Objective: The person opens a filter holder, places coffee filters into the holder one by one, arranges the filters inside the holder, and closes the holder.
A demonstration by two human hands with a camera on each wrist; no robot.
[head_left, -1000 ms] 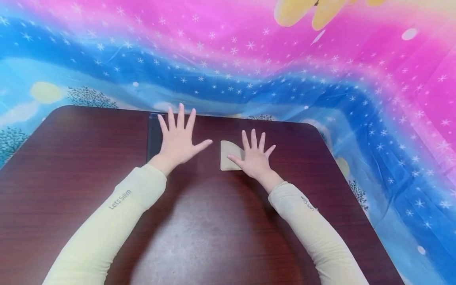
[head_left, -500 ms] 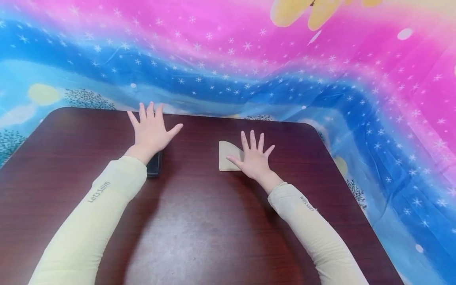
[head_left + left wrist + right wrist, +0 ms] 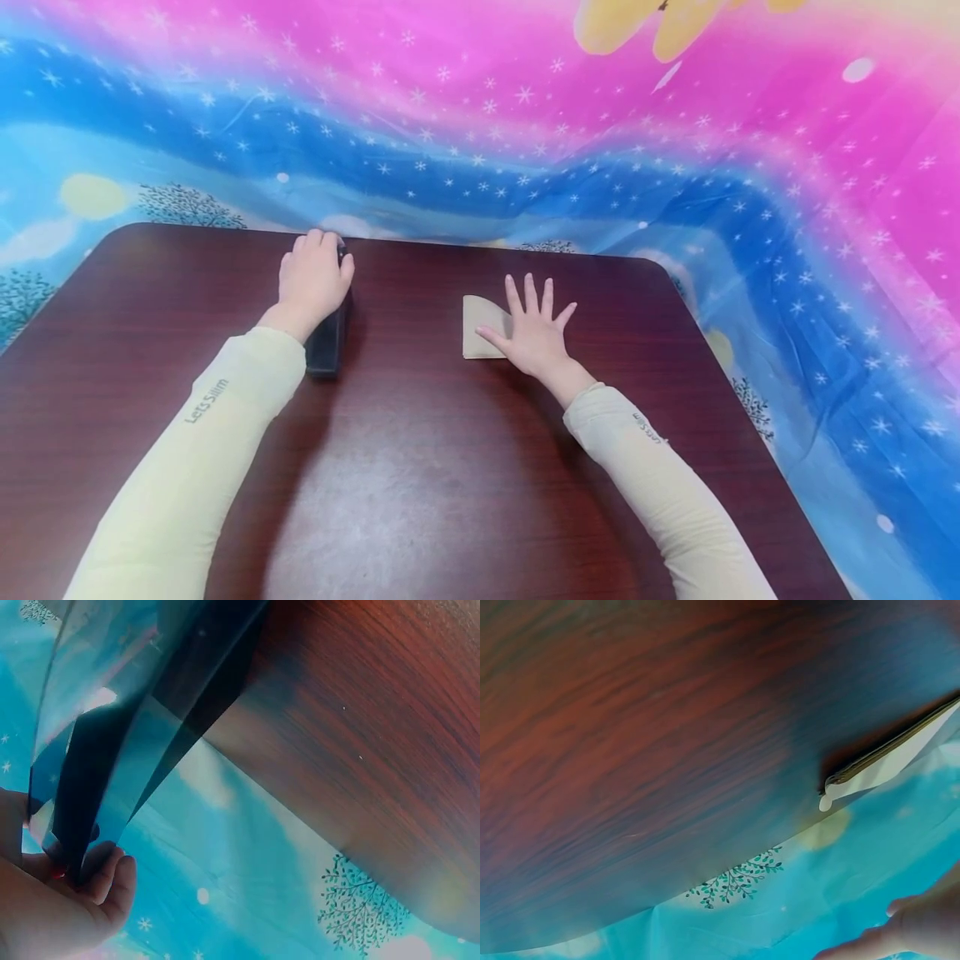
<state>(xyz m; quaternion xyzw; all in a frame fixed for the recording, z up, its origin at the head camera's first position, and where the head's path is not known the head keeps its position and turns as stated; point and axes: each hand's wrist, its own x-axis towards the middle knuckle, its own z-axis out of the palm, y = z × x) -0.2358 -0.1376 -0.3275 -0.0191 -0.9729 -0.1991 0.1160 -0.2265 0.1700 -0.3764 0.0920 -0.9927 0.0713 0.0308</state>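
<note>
My left hand (image 3: 310, 279) grips the far end of a long black object (image 3: 325, 350) with glossy faces, its thumb along the right side. In the left wrist view, curled fingers hold the end of this black object (image 3: 94, 765), whose shiny sides mirror the backdrop; its exact kind is unclear. The far end looks raised, with the near end low at the table. My right hand (image 3: 538, 340) hovers with spread fingers over a flat beige folded piece (image 3: 480, 321), partly covering it. In the right wrist view the beige piece (image 3: 892, 754) shows dark layered edges.
The dark red-brown table (image 3: 420, 433) has rounded far corners. A pink and blue patterned cloth (image 3: 480, 125) hangs behind it and along the right side.
My left hand shifts left over the black object with fingers spread, then curls round its far end, which now looks lifted. The right hand and the beige piece stay nearly where they were.
</note>
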